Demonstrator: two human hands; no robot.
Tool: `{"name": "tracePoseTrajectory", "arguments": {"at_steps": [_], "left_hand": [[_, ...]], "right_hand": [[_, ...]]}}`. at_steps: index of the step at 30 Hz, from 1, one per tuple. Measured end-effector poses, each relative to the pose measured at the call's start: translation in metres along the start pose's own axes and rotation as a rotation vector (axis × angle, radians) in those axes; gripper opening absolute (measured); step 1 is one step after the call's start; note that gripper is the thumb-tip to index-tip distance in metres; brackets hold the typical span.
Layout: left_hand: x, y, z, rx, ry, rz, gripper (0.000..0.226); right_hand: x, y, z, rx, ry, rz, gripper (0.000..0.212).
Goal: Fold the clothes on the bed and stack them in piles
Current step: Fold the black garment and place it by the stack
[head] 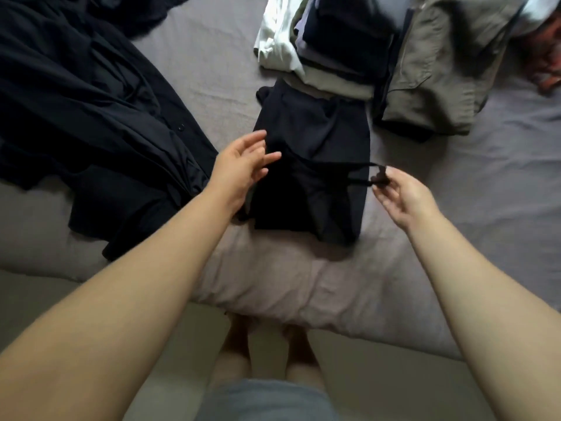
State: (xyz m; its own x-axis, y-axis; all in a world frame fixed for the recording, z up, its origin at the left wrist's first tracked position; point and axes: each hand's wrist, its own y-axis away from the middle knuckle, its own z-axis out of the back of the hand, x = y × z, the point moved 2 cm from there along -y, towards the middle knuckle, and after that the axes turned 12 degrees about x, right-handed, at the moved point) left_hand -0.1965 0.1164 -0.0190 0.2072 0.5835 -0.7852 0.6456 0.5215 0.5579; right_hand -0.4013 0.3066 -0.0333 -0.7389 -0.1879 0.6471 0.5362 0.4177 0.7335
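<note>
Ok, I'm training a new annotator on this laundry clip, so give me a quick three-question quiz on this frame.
1. True or false: the right hand pinches the thin straps of the black top.
2. Which garment lies unfolded on the left? A) khaki trousers B) large dark shirt C) white top
3. Fill in: the left hand is ____, holding nothing.

Key: 1 true; 2 B; 3 open
</note>
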Motion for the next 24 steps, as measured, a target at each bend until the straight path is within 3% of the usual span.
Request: {"name": "tracePoseTrajectory", "arguments": {"at_steps": [3,5,7,9,13,16,20,22,24], "left_hand": [[-0.012,-0.029,-0.004,-0.039,-0.122,-0.02,0.04],[0.007,-0.035,0.002,-0.135,-0.24,0.028,0.04],[0.039,-0.031,0.011,-0.198,-0.39,0.088,0.032],[0.072,-0.019,0.018,-0.171,-0.545,0.176,0.033],[0.104,-0.008,0.016,-0.091,-0.972,0.202,0.061],[0.099,-0.019,0.011,-0.136,-1.203,0.199,0.074],[0.092,-0.037,0.013,-0.084,-1.35,0.297,0.047],[0.09,-0.035,0.017,-0.085,-1.432,0.305,0.028],[0.091,-0.028,0.025,-0.14,-1.39,0.266,0.026]], "right_hand": [[0.023,-0.039,-0.021,-0.07,-0.08,0.05,0.026],[0.015,-0.045,-0.033,-0.115,0.006,0.016,0.023],[-0.012,-0.048,-0.036,-0.119,0.202,-0.08,0.014],[-0.046,-0.044,-0.027,-0.099,0.526,-0.11,0.036],[-0.083,-0.033,0.002,-0.1,1.015,0.069,0.066],[-0.079,-0.04,0.013,-0.158,1.212,0.123,0.056],[-0.07,-0.05,0.018,-0.082,1.206,0.045,0.002],[-0.066,-0.049,0.021,-0.028,1.186,0.101,0.023],[-0.063,-0.039,0.023,0.041,1.244,0.169,0.041]]}}
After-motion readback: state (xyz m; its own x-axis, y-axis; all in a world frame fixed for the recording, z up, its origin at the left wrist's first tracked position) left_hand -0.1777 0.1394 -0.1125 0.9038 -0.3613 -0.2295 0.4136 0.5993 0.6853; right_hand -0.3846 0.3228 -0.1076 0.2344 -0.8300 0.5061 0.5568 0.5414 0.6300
